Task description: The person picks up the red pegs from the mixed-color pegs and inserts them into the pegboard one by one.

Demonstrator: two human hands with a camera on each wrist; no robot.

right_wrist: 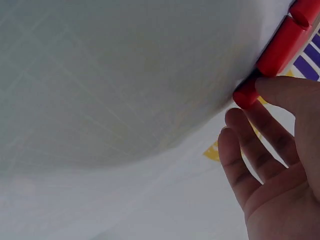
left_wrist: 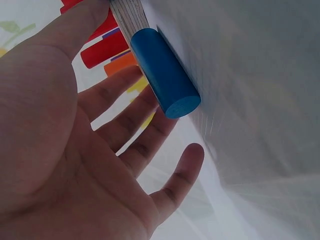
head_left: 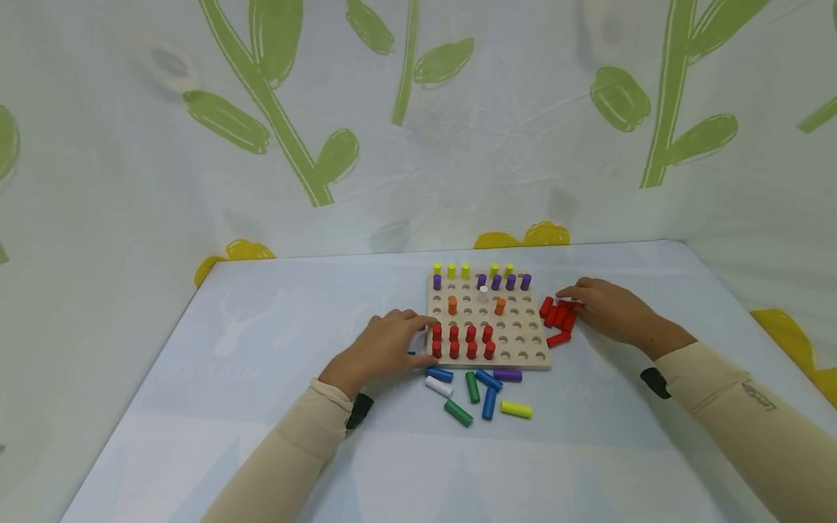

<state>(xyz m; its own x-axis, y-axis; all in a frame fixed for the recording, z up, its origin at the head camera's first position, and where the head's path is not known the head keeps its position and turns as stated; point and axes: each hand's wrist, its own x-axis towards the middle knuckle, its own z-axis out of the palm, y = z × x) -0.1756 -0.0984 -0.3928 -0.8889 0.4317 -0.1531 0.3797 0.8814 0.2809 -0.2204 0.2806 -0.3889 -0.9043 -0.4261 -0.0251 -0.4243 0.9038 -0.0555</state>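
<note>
Right hand (head_left: 608,311) pinches a red peg (right_wrist: 246,96), long axis roughly level

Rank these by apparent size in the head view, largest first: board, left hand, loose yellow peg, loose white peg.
1. Board
2. Left hand
3. Loose yellow peg and loose white peg: too alike to rank.

Loose red pegs (head_left: 561,315) beside pegboard (head_left: 512,347)

Left sleeve (head_left: 290,443) is beige, wrinkled; right sleeve (head_left: 726,407) is beige with dark lettering (head_left: 758,396). Black piece (head_left: 360,412) shows beside each.
</note>
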